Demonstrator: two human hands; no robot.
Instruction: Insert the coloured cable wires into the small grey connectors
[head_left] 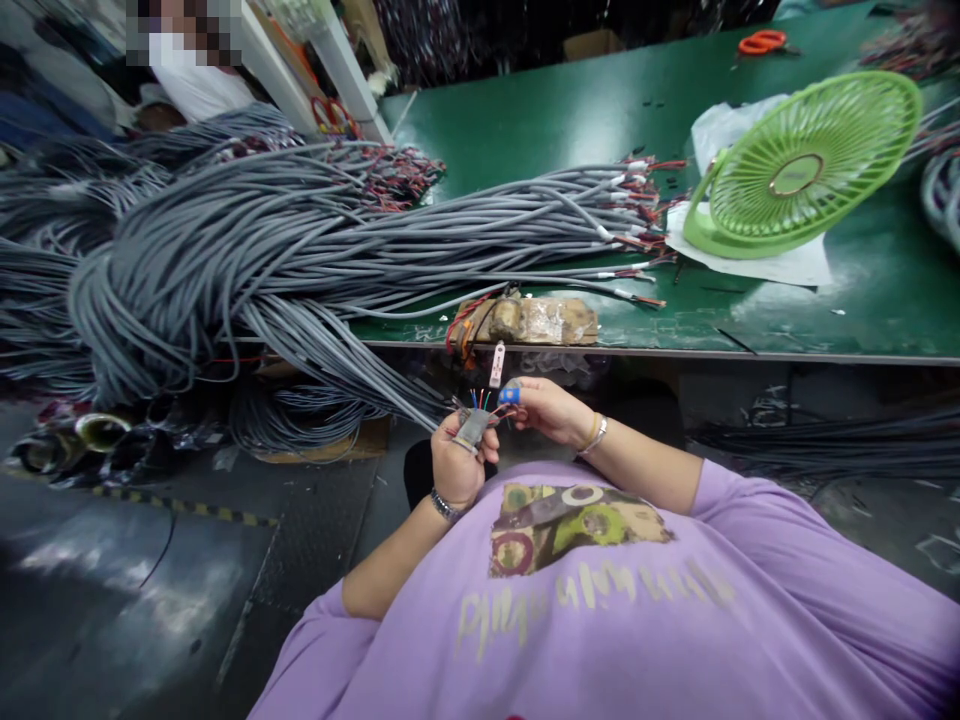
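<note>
My left hand (457, 462) is closed around the end of a grey cable (474, 428), held upright in front of my purple shirt. Thin coloured wires (480, 399) stick up from the stripped end. My right hand (550, 408) is just to the right, its fingers pinched at those wire tips, with a blue cover (510, 394) on one fingertip. A large bundle of grey cables (247, 250) runs from the green table down toward my left hand.
A green fan (799, 170) lies tilted on white paper at the table's right. A taped brown block (529, 320) sits at the table's front edge. Orange scissors (761, 42) lie far back. Another person sits at the upper left.
</note>
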